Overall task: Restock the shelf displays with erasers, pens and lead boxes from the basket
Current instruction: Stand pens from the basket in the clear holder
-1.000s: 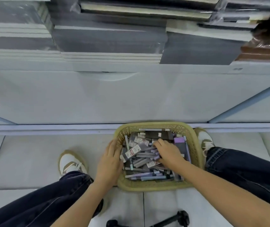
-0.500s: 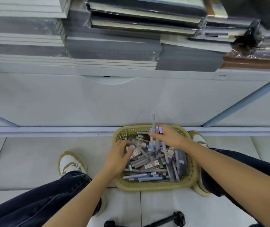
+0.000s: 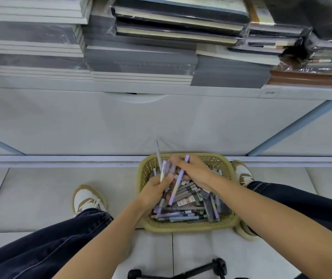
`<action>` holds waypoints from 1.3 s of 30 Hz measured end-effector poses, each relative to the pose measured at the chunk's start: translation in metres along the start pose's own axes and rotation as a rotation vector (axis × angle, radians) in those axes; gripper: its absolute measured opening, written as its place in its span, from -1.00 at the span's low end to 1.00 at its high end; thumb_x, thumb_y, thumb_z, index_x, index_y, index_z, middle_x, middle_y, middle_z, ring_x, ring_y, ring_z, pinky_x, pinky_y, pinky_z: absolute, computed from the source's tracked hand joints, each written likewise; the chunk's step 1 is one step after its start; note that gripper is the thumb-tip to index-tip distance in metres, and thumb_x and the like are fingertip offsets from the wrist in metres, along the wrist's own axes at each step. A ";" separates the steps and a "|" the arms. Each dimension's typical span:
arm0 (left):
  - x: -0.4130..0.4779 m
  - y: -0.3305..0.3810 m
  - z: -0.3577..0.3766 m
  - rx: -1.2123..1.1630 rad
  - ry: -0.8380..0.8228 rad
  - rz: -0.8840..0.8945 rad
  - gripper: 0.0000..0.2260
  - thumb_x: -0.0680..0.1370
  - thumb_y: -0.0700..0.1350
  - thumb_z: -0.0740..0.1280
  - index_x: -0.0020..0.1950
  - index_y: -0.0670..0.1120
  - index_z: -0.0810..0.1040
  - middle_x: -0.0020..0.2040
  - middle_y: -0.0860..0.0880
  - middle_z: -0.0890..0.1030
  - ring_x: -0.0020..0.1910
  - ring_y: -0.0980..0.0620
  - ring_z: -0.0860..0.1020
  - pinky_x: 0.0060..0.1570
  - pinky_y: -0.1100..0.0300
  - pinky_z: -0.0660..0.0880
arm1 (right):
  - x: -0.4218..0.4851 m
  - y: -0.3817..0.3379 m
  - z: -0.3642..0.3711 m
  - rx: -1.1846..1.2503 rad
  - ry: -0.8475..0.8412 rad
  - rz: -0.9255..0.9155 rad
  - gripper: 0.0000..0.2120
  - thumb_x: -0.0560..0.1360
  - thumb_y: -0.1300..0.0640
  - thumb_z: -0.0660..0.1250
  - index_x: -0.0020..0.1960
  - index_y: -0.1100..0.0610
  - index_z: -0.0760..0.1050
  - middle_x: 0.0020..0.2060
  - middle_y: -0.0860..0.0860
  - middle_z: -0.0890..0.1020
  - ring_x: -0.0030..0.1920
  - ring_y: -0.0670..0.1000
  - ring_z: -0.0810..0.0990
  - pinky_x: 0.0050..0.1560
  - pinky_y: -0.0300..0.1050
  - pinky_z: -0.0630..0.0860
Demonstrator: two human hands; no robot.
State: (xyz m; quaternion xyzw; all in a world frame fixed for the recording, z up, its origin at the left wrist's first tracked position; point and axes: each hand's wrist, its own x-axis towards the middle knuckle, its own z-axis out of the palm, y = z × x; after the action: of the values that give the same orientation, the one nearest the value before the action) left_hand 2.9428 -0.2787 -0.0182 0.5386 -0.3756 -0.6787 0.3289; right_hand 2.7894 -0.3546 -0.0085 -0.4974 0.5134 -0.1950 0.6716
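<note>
A yellow plastic basket point(image 3: 189, 226) stands on the floor between my feet, full of grey and lilac pens, small labelled lead boxes point(image 3: 186, 200) and dark flat packs. Above its left half my left hand point(image 3: 155, 193) grips a bunch of pens point(image 3: 163, 170) that point up toward the shelf. My right hand point(image 3: 196, 171) reaches over from the right and holds a lilac pen point(image 3: 178, 181) against that bunch. Both hands hover just over the basket's contents.
A white shelf unit rises right behind the basket, its base panel point(image 3: 161, 121) close to my hands. Stacks of wrapped notebooks point(image 3: 141, 61) fill the shelf above. My shoes point(image 3: 88, 200) flank the basket. A black tripod leg point(image 3: 211, 268) lies on the tiles near me.
My right hand lifted pens out of the basket. My left hand rose from the basket's left rim and closed round the bunch. The view tilted up a little.
</note>
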 end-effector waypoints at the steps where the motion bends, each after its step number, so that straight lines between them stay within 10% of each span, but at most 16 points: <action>1: -0.001 0.000 -0.001 0.002 0.002 0.002 -0.47 0.54 0.15 0.24 0.00 -0.37 0.54 -0.25 -0.33 0.57 -0.28 -0.14 0.52 -0.16 -0.02 0.49 | -0.001 -0.001 -0.002 0.035 0.059 -0.008 -0.59 0.53 -0.10 0.32 0.06 0.26 0.62 -0.26 0.32 0.51 -0.30 0.29 0.41 -0.15 0.17 0.57; 4: -0.004 -0.002 -0.003 0.028 -0.031 0.005 -0.60 0.61 0.09 0.19 -0.13 -0.24 0.53 -0.39 -0.08 0.52 -0.43 0.01 0.45 -0.35 0.17 0.46 | -0.003 -0.007 -0.011 0.132 0.144 0.002 -0.64 0.53 -0.02 0.33 0.07 0.29 0.62 -0.26 0.14 0.54 -0.31 0.10 0.43 -0.32 -0.19 0.48; 8: -0.011 0.004 -0.003 0.230 -0.112 0.020 -0.68 0.67 -0.01 0.14 -0.16 -0.18 0.46 -0.37 -0.03 0.48 -0.48 0.11 0.42 -0.42 0.31 0.41 | -0.009 -0.016 -0.024 0.075 0.049 0.071 -0.69 0.58 0.04 0.30 0.24 0.18 0.55 0.03 0.10 0.68 0.10 0.37 0.53 0.20 0.21 0.51; 11: -0.019 0.008 -0.001 0.384 -0.219 0.012 -0.77 0.66 -0.10 0.18 -0.18 -0.14 0.41 -0.35 0.01 0.45 -0.45 0.15 0.38 -0.39 0.33 0.38 | -0.018 -0.028 -0.026 -0.017 0.006 -0.009 -0.62 0.59 0.06 0.28 0.39 0.10 0.44 -0.23 -0.15 0.69 -0.37 0.02 0.55 -0.28 -0.17 0.55; 15: -0.023 0.013 0.002 0.281 -0.197 -0.024 -0.79 0.64 -0.14 0.23 -0.18 -0.17 0.43 -0.37 -0.01 0.46 -0.44 0.08 0.39 -0.37 0.26 0.39 | -0.020 -0.033 -0.018 -0.154 0.014 -0.059 -0.83 0.55 0.11 0.36 0.10 0.14 0.62 -0.22 0.12 0.65 -0.29 0.12 0.47 -0.31 -0.15 0.48; 19: -0.018 0.017 0.001 0.062 -0.205 -0.106 -0.71 0.65 -0.12 0.21 -0.27 -0.14 0.40 -0.45 0.00 0.43 -0.50 0.08 0.38 -0.43 0.26 0.38 | -0.019 -0.029 -0.013 -0.408 -0.099 -0.018 -0.82 0.52 0.02 0.39 0.08 0.00 0.66 -0.17 -0.09 0.71 -0.26 -0.17 0.63 -0.27 -0.38 0.47; 30: -0.020 0.045 -0.004 -0.235 0.114 0.085 -0.67 0.45 -0.06 0.44 0.05 -0.30 0.59 -0.52 0.05 0.29 -0.59 0.12 0.23 -0.59 0.30 0.25 | -0.017 -0.052 -0.030 0.509 0.305 -0.011 -0.86 0.52 0.19 0.37 -0.16 0.25 0.58 -0.32 0.05 0.64 -0.27 -0.06 0.60 -0.35 -0.30 0.54; 39: -0.063 0.132 -0.020 -0.206 0.234 0.380 -0.90 0.54 -0.17 0.38 -0.05 -0.20 0.63 -0.53 0.07 0.23 -0.58 0.12 0.13 -0.58 0.32 0.15 | -0.066 -0.139 -0.019 0.314 0.038 -0.222 -0.74 0.46 -0.01 0.36 -0.18 0.20 0.64 -0.38 0.02 0.62 -0.43 -0.10 0.53 -0.43 -0.29 0.49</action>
State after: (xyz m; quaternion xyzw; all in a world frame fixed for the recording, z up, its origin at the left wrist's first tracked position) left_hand 2.9805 -0.2947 0.1238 0.4970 -0.3582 -0.5725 0.5450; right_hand 2.7806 -0.3724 0.1451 -0.4362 0.4314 -0.3550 0.7054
